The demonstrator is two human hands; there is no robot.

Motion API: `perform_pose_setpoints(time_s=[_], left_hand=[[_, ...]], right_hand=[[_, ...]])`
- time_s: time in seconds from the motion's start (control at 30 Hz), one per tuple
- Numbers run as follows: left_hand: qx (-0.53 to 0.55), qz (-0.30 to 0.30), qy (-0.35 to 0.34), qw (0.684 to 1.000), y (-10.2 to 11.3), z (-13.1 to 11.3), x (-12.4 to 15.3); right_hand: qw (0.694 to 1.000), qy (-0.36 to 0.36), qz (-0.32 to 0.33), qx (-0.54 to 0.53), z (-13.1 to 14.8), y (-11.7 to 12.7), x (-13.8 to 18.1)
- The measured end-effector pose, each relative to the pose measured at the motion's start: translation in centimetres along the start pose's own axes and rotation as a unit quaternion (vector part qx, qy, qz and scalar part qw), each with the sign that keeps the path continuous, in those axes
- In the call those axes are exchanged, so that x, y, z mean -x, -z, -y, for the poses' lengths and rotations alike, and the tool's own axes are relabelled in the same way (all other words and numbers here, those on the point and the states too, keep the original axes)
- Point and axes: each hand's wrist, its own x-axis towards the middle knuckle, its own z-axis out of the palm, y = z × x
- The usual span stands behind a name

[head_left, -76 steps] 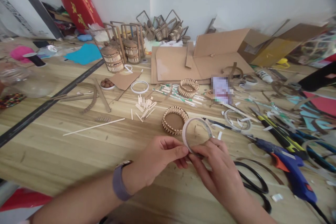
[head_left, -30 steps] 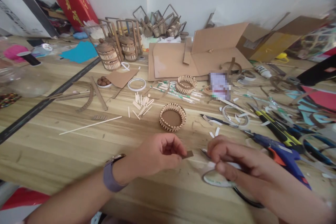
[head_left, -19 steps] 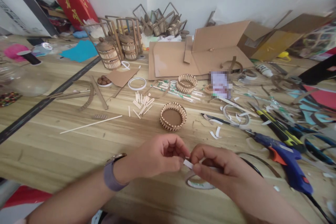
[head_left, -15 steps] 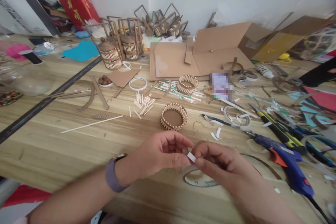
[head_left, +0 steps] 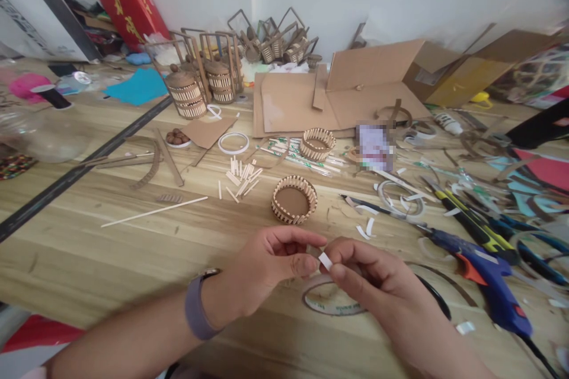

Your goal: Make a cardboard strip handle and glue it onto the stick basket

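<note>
My left hand (head_left: 267,263) and my right hand (head_left: 373,278) meet above the near edge of the wooden table (head_left: 111,249). Both pinch a small white strip of tape backing (head_left: 325,260) between thumb and fingertips; a small brown piece sits under it in the left fingers. A roll of double-sided tape (head_left: 331,302) lies flat on the table just under my right hand. A round cardboard basket ringed with wooden sticks (head_left: 294,199) stands a little beyond my hands.
A blue glue gun (head_left: 482,272) and black scissors (head_left: 438,302) lie to the right. Short wooden sticks (head_left: 242,177), a long skewer (head_left: 153,212), a second stick basket (head_left: 317,144), cardboard sheets (head_left: 306,103) and finished baskets (head_left: 186,95) fill the far side.
The tape roll went from upright between both hands to lying flat on the table. My right hand swung out right, then came back to my left, and both now pinch the white strip.
</note>
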Motion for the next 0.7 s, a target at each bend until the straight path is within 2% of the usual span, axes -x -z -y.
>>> perform_pose_setpoints(time_s=[0.17, 0.27, 0.4, 0.5, 0.7], left_hand=[[0.042, -0.017, 0.011, 0.999, -0.3, 0.3, -0.1], [0.031, -0.018, 0.002, 0.999, -0.3, 0.2, -0.2], [-0.085, -0.010, -0.065, 0.994, -0.1, -0.7, 0.0], [-0.204, 0.004, -0.122, 0.971, 0.1, -1.6, 0.3], [-0.346, 0.049, -0.165, 0.922, 0.1, -2.1, 0.5]], right_hand=[[1.000, 0.010, -0.005, -0.021, -0.2, -0.3, 0.0], [0.999, -0.014, 0.007, -0.045, -0.5, -0.5, 0.1], [0.996, -0.045, 0.035, -0.073, -0.4, -0.2, 0.2], [0.994, -0.047, 0.047, -0.081, -0.2, 0.1, 0.1], [0.994, -0.078, 0.064, -0.051, -1.1, 0.2, 0.1]])
